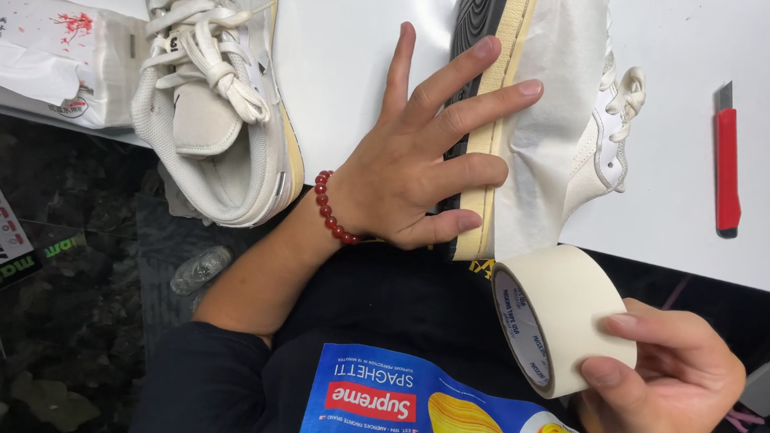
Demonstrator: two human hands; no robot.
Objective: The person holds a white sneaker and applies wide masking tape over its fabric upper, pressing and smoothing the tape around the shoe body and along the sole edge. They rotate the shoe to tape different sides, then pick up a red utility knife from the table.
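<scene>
At the bottom right of the frame, closest in, the right hand [666,389] holds a wide roll of cream masking tape [560,318], thumb and fingers pinched on its outer face, and a strip of tape runs from the roll up onto the shoe above it. Just above and to the left, near the centre, the left hand [419,161] lies flat with fingers spread wide, its fingertips pressing on the yellowed sole edge of a white sneaker [548,120] that lies on its side, dark tread facing left, the upper already covered in tape and its laces showing at the right. A red bead bracelet [331,209] circles that wrist. The shoe rests on a white table [358,57], its heel end hanging over the near edge. Further left, in the upper left of the frame, a second white sneaker [215,102] sits upright with its laces loosely tied, well apart from the first. Beyond it at the far left edge lies a white paper package [47,54] with a red mark. Over at the right, on the table, a red utility knife [727,164] lies alone, well away from both hands.
</scene>
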